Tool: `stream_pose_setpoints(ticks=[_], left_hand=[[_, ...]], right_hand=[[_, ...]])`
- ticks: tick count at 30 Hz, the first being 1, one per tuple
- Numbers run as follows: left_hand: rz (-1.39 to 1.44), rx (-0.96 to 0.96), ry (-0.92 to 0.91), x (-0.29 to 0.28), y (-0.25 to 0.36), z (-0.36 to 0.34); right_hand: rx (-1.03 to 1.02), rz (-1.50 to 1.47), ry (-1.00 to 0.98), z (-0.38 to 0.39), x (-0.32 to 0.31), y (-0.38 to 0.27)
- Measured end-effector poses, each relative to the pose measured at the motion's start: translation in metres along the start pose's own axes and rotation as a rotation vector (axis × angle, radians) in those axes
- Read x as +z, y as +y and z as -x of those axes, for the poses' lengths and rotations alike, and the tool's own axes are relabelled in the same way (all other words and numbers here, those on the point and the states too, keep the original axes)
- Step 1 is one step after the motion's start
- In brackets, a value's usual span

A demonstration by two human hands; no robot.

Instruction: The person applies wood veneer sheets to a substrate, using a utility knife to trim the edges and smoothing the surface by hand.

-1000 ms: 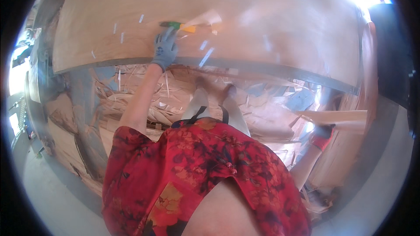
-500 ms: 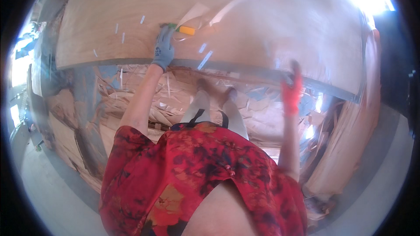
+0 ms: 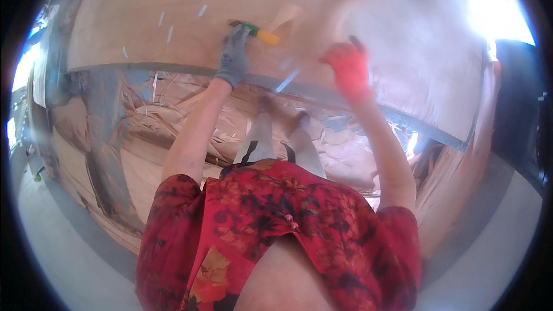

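My left hand (image 3: 233, 57), in a grey-blue glove, rests over the pale wooden sheet (image 3: 132, 34) near its close edge. Its fingers are closed on a slim tool (image 3: 266, 37) with a yellow end, a green middle and a dark tip; the exact kind cannot be made out. To the right, my right hand (image 3: 348, 69) wears a red glove and is held above the sheet with bent fingers. A dark tip sticks up from it, and blur hides whether it holds anything. Beside the tool lies a thin, pale brown strip (image 3: 285, 17).
Several short pale strips (image 3: 170, 34) are scattered on the sheet, and a bluish-white strip (image 3: 287, 81) lies by its near edge. Torn brown sheets (image 3: 173, 101) are heaped around my feet below. Bright light (image 3: 498, 14) glares at the upper right.
My right hand has moved left and forward over the sheet. My left hand has shifted slightly right and forward with the green and yellow tool. A brown blur now shows beyond my right hand.
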State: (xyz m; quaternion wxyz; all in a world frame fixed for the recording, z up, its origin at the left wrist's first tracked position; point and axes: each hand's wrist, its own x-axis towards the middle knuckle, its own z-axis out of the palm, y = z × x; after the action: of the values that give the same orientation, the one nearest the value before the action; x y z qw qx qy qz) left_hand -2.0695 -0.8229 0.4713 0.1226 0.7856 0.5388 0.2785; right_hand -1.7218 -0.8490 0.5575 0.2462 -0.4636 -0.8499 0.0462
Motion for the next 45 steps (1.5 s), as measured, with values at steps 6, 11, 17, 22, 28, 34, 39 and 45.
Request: stream_pose_setpoints(ticks=[6, 11, 17, 22, 28, 34, 39, 45], left_hand=[[0.018, -0.008, -0.022, -0.009, 0.001, -0.001], [0.027, 0.001, -0.018, -0.004, 0.003, -0.003], [0.025, -0.043, 0.080, -0.009, 0.005, 0.001], [-0.166, 0.022, 0.257, -0.047, 0.066, 0.004], [0.077, -0.361, 0.061, -0.028, 0.056, 0.113], [0.236, -0.169, 0.091, -0.031, 0.070, 0.115], [0.868, -0.425, -0.177, -0.027, 0.080, 0.113], [1.415, -0.850, -0.656, 0.013, 0.060, 0.107]], right_hand=[[0.337, 0.317, 0.045, 0.147, -0.144, 0.009], [1.355, 0.464, -1.112, 0.478, -0.146, -0.019], [1.290, -0.293, -0.937, 0.551, -0.071, -0.052], [1.099, -0.647, -0.369, 0.360, 0.004, -0.069], [1.298, -1.699, 0.012, 0.162, 0.095, -0.129], [1.184, -1.901, 0.090, 0.098, 0.171, -0.157], [1.213, -1.928, -0.285, 0.102, 0.127, -0.158], [1.175, -2.070, -0.618, 0.092, 0.067, -0.166]])
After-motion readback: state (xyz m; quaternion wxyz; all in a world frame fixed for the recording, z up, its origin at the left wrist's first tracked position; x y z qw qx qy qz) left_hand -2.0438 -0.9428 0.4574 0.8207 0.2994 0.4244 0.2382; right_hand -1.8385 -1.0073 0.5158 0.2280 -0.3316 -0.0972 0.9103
